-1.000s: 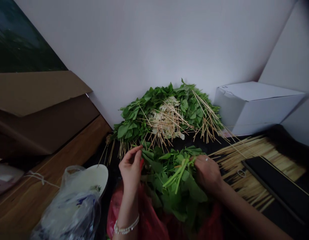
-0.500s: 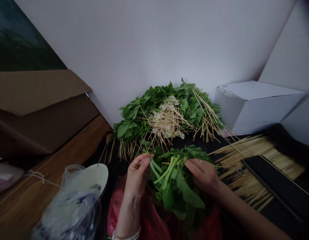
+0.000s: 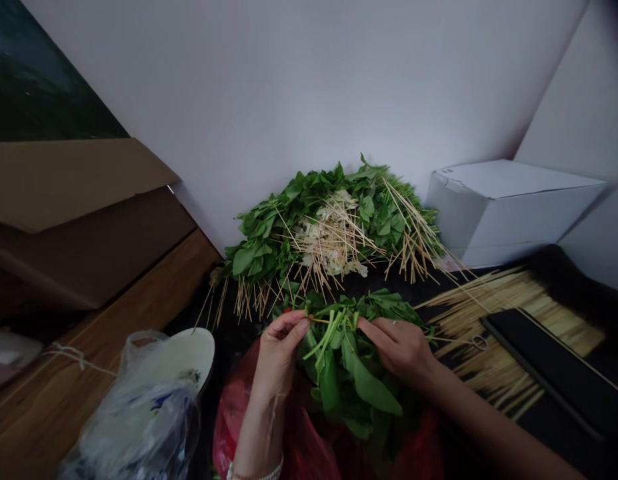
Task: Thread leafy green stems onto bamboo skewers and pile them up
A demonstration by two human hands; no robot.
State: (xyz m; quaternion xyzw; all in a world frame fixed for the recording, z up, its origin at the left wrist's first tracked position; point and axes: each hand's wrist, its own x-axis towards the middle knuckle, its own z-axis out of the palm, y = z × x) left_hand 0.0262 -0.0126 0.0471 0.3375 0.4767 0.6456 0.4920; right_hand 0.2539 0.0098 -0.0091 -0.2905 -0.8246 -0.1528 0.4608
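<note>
My left hand point(image 3: 283, 340) pinches a small green stem between thumb and fingertips, right at the pointed end of a bamboo skewer point(image 3: 321, 321). My right hand point(image 3: 401, 347) is closed around that skewer, whose back end sticks out past the knuckles. Leafy greens point(image 3: 371, 383) are threaded on the skewer between the two hands, with pale cut stems on the left and broad leaves hanging down. Below the hands lies a red plastic bag point(image 3: 303, 440) with more greens at its mouth.
Against the wall is a heap of skewered greens point(image 3: 269, 230), with pale skewered leaves point(image 3: 333, 233) in its middle. Loose skewers point(image 3: 529, 320) and a black phone-like slab point(image 3: 553, 367) lie right. A white box point(image 3: 513, 207), cardboard box point(image 3: 89, 247), white bowl point(image 3: 201, 353) and clear bag point(image 3: 139, 427) stand around.
The long green stem in my left hand has come onto the skewer end, and only a short piece shows at the fingertips. My right hand has shifted slightly left.
</note>
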